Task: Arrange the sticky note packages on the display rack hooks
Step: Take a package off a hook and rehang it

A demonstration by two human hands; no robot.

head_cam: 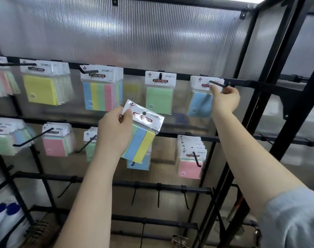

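Note:
My left hand (115,129) grips a striped sticky note package (141,133) of green, blue and yellow strips, held tilted in front of the rack's middle. My right hand (225,98) reaches to the upper right, where its fingers pinch the header of a blue sticky note package (200,102) hanging on a black hook (217,84). A green package (159,97) and a multicolour package (100,95) hang on hooks to the left on the same top rail.
The black display rack (270,83) has more hooks with yellow (40,89), pink (54,144) and pink (189,168) packages. Bare hooks (158,194) hang from the lower rail. A translucent ribbed panel (134,33) backs the rack.

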